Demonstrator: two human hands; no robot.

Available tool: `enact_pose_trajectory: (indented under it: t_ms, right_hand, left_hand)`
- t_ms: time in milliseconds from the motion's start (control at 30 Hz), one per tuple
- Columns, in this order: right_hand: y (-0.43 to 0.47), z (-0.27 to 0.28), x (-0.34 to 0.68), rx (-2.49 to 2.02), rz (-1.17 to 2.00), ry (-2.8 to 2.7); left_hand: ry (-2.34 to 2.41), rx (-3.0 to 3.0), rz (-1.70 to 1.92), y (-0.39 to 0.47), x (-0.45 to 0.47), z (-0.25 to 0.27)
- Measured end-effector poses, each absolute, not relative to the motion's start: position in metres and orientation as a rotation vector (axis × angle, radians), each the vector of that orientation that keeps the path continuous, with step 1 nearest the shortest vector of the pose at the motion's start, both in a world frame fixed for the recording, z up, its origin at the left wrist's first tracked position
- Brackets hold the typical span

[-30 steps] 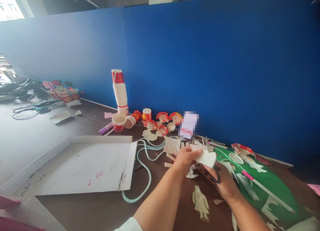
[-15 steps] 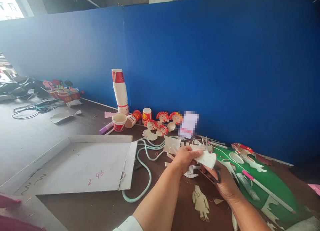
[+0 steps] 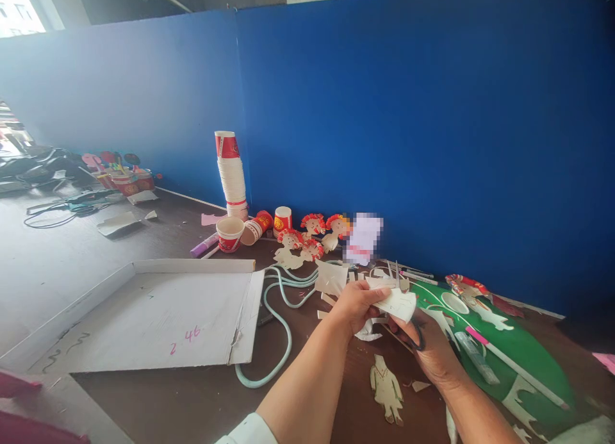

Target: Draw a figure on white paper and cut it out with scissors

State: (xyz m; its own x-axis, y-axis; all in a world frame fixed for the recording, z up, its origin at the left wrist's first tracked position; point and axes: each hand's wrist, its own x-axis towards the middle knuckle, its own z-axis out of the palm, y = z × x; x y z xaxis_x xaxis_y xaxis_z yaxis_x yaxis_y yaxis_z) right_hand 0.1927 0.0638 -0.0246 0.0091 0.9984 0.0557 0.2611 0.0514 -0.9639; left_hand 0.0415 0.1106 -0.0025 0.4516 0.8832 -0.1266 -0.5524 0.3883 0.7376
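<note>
My left hand (image 3: 359,301) is closed on a curved piece of cream paper (image 3: 398,305), thumb on top. Dark-handled scissors (image 3: 419,337) are in my right hand (image 3: 435,351), just right of and below the paper. Their slim blades rise beyond the paper's far edge, spread slightly apart; where they meet the paper is hidden. Below my hands a cut-out paper figure (image 3: 385,387) lies flat on the dark table. A crumpled white scrap (image 3: 368,330) sits under the held paper.
A shallow white cardboard tray (image 3: 192,322) lies to the left, with a pale green cable (image 3: 283,361) beside it. Stacked paper cups (image 3: 231,181) and red-haired paper figures (image 3: 289,255) stand near the blue partition (image 3: 408,111). A green mat (image 3: 523,348) holds a pink-capped marker (image 3: 516,367) and scraps.
</note>
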Motion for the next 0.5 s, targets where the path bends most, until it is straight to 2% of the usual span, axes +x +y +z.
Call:
enact_pose_trajectory:
  t_ms: [500]
  right_hand:
    - [0.0617,-0.0215,0.1909,-1.351,1.100,-1.349]
  left_hand:
    - [0.514,0.672,0.987,0.1112,0.0418,-0.0047]
